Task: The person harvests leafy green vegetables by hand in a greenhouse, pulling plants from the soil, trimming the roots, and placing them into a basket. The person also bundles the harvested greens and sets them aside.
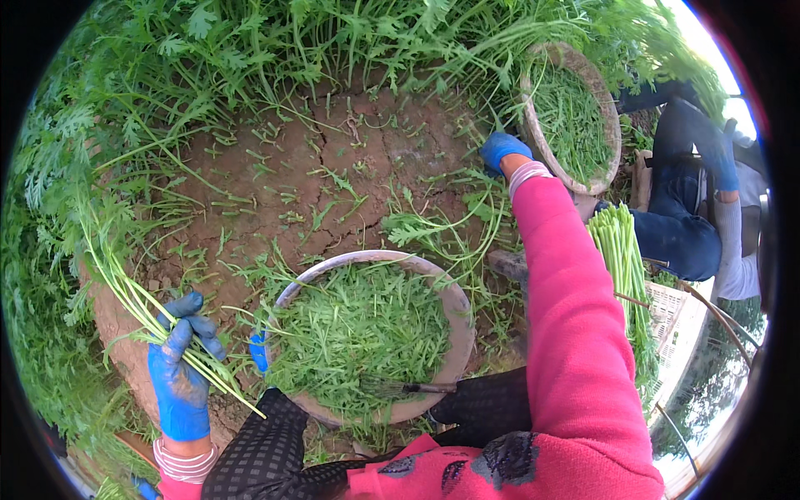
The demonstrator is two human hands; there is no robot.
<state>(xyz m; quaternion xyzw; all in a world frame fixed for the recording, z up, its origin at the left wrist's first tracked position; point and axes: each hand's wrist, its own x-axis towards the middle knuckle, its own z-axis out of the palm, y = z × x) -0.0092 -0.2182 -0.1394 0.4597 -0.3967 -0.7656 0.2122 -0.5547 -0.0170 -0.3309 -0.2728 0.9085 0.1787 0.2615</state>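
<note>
My left hand [181,375], in a dirt-stained blue glove, grips a few leafy green stems [134,297]. Their cut ends point down towards my knee, and their leafy tops spread to the upper left. In a blue glove too, my right hand [505,151] reaches out past the near tub to the soil beside a second tub. Its fingers are turned away, so whether they hold anything is hidden. Between my legs stands a round tub [459,350] full of loose green leaves [362,331]. A small tool with thin tines and a dark handle [431,388] lies across its near rim.
Tall leafy plants [262,44] line the far and left sides. Cut stubs dot the cracked soil [375,144]. The second tub [615,134] holds more greens. Right of my arm are a stem bundle [619,250], a pale plastic crate [669,312] and another person [681,212].
</note>
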